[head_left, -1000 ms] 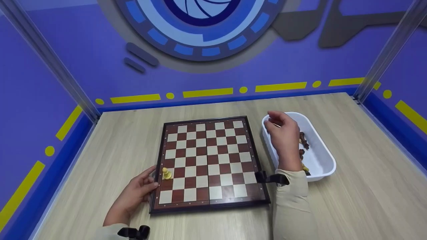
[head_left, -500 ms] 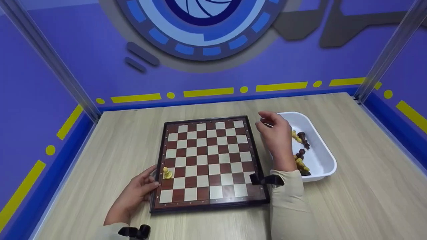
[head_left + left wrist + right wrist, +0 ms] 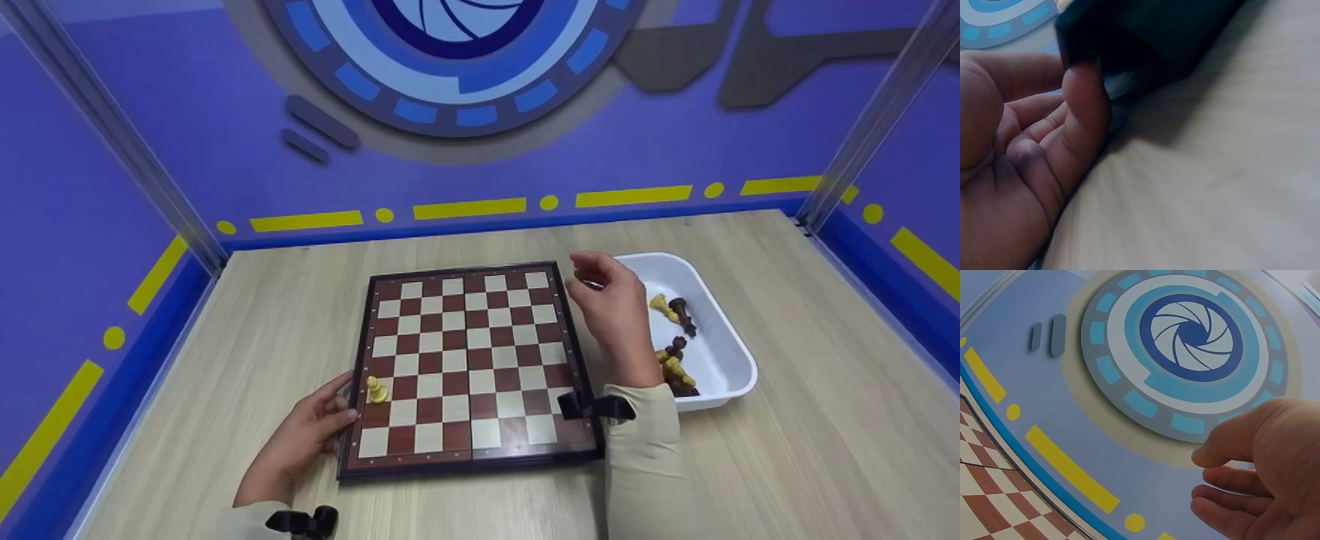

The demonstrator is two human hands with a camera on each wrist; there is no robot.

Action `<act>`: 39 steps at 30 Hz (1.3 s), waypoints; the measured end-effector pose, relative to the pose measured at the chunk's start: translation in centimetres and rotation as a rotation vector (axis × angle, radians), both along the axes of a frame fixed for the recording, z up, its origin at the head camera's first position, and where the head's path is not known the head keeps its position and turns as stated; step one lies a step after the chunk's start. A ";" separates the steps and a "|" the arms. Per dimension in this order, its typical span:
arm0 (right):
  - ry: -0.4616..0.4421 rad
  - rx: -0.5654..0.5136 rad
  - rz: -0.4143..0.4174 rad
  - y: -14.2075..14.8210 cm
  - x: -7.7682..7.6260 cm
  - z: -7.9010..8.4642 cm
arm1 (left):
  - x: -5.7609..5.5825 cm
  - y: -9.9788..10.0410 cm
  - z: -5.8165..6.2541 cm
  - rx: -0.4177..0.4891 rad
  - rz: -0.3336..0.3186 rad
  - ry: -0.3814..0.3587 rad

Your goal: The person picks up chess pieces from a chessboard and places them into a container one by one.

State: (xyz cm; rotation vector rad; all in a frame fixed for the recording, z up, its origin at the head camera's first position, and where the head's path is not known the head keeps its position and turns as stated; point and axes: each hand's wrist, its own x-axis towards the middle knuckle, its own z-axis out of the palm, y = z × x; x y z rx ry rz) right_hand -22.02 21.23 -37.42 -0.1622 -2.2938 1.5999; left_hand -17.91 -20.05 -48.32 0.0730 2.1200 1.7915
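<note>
A brown-and-cream chessboard with a dark frame lies on the wooden table. One pale yellow chess pawn stands near its left side. My left hand grips the left edge of the board; in the left wrist view, fingertips meet the dark rim from beside and below. My right hand hovers between the board's right edge and a white plastic bin. Its fingers are loosely bent, and nothing shows between thumb and fingers in the right wrist view, where the hand appears at lower right.
Several yellow and dark brown chess pieces lie tipped over in the bin, partly hidden by the right forearm. A blue-purple printed wall stands behind the table, with metal posts at the corners.
My right hand has moved left from over the bin to the gap beside the board, uncovering more pieces. The left hand, board and pawn stay where they were.
</note>
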 end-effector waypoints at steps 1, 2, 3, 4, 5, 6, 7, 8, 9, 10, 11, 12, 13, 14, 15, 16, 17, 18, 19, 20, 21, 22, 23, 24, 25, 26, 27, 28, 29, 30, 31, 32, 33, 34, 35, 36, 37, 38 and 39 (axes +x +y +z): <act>0.003 0.009 0.008 -0.1 0.0 0.0 | 0.0 0.0 0.0 -0.001 0.000 0.000; 0.003 0.020 0.016 -0.1 -0.1 -0.1 | 0.0 0.0 0.0 -0.002 -0.001 0.002; 0.003 0.033 0.024 -0.2 -0.1 -0.1 | 0.0 0.0 0.1 -0.003 -0.005 0.004; 0.003 0.046 0.032 -0.4 -0.1 -0.2 | 0.0 0.0 0.1 -0.005 -0.007 0.005; 0.003 0.056 0.039 -0.5 -0.1 -0.2 | 0.0 0.0 0.1 -0.004 -0.011 0.008; 0.005 0.066 0.047 -0.6 -0.1 -0.2 | 0.1 0.0 0.1 -0.002 -0.016 0.011; 0.004 0.072 0.055 -0.7 -0.1 -0.2 | 0.1 0.0 0.1 0.001 -0.018 0.011; 0.004 0.079 0.062 -0.9 -0.1 -0.2 | 0.1 0.0 0.2 0.003 -0.021 0.012; 0.006 0.083 0.069 -1.0 -0.1 -0.2 | 0.1 0.0 0.2 0.004 -0.024 0.013; 0.009 0.087 0.077 -1.1 -0.1 -0.1 | 0.1 0.0 0.2 0.007 -0.021 0.011; 0.012 0.090 0.087 -1.2 0.0 -0.1 | 0.1 0.0 0.2 0.008 -0.019 0.011; 0.013 0.094 0.097 -1.3 0.0 -0.1 | 0.1 0.0 0.2 0.008 -0.015 0.010; 0.013 0.098 0.106 -1.4 0.0 -0.1 | 0.1 0.0 0.1 0.006 -0.010 0.007; 0.016 0.099 0.116 -1.5 0.1 -0.1 | 0.1 0.0 0.1 0.005 -0.008 0.007; 0.017 0.100 0.127 -1.5 0.1 0.0 | 0.0 0.0 0.1 0.003 -0.004 0.007; 0.016 0.102 0.136 -1.6 0.1 0.0 | 0.0 0.0 0.1 0.000 0.000 0.006; 0.014 0.107 0.144 -1.6 0.2 0.0 | 0.1 -0.1 0.0 -0.006 0.001 0.004; 0.014 0.109 0.151 -1.7 0.2 0.0 | 0.1 -0.1 0.0 -0.010 0.001 0.003; 0.014 0.113 0.158 -1.7 0.2 0.0 | 0.1 -0.1 0.0 -0.014 0.003 0.000; 0.017 0.116 0.165 -1.8 0.2 -0.1 | 0.1 -0.1 0.0 -0.016 0.003 -0.003; 0.017 0.120 0.172 -1.9 0.3 -0.1 | 0.1 -0.1 0.0 -0.020 0.003 -0.005; 0.019 0.125 0.177 -1.9 0.3 -0.1 | 0.1 -0.1 0.0 -0.022 0.004 -0.008; 0.020 0.132 0.183 -2.0 0.3 -0.1 | 0.1 -0.1 0.0 -0.022 0.004 -0.012; 0.022 0.137 0.187 -2.1 0.3 -0.1 | 0.1 -0.1 0.0 -0.021 0.005 -0.013; 0.023 0.144 0.193 -2.2 0.3 -0.1 | 0.1 -0.1 0.0 -0.020 0.005 -0.015; 0.024 0.149 0.198 -2.4 0.3 -0.2 | 0.1 -0.1 0.0 -0.019 0.005 -0.015; 0.023 0.154 0.204 -2.5 0.3 -0.1 | 0.1 -0.1 0.0 -0.018 0.005 -0.016; 0.022 0.160 0.209 -2.6 0.4 -0.1 | 0.1 -0.1 0.0 -0.016 0.004 -0.017; 0.022 0.167 0.216 -2.7 0.4 -0.1 | 0.1 -0.1 0.0 -0.015 0.003 -0.017; 0.020 0.175 0.221 -2.8 0.4 -0.1 | 0.1 -0.1 0.0 -0.013 0.003 -0.017; 0.018 0.182 0.227 -3.0 0.4 -0.1 | 0.1 -0.1 0.0 -0.011 0.003 -0.018; 0.015 0.188 0.233 -3.1 0.5 -0.1 | 0.1 -0.1 0.0 -0.008 0.002 -0.018; 0.016 0.194 0.242 -3.2 0.5 0.0 | 0.0 -0.1 0.0 -0.004 0.000 -0.019; 0.012 0.199 0.246 -3.4 0.5 0.0 | 0.0 -0.1 0.0 -0.002 -0.001 -0.019; 0.007 0.208 0.249 -3.5 0.6 0.0 | 0.0 -0.1 0.0 0.001 -0.002 -0.018; 0.001 0.216 0.249 -3.6 0.6 0.0 | 0.0 -0.1 0.0 0.002 -0.002 -0.018; -0.001 0.222 0.251 -3.7 0.6 0.0 | 0.0 -0.1 0.0 0.003 -0.003 -0.016; -0.004 0.227 0.251 -3.8 0.7 0.1 | 0.0 -0.1 0.0 0.003 -0.005 -0.014; -0.006 0.231 0.251 -4.0 0.7 0.1 | -0.1 -0.1 0.0 0.004 -0.007 -0.014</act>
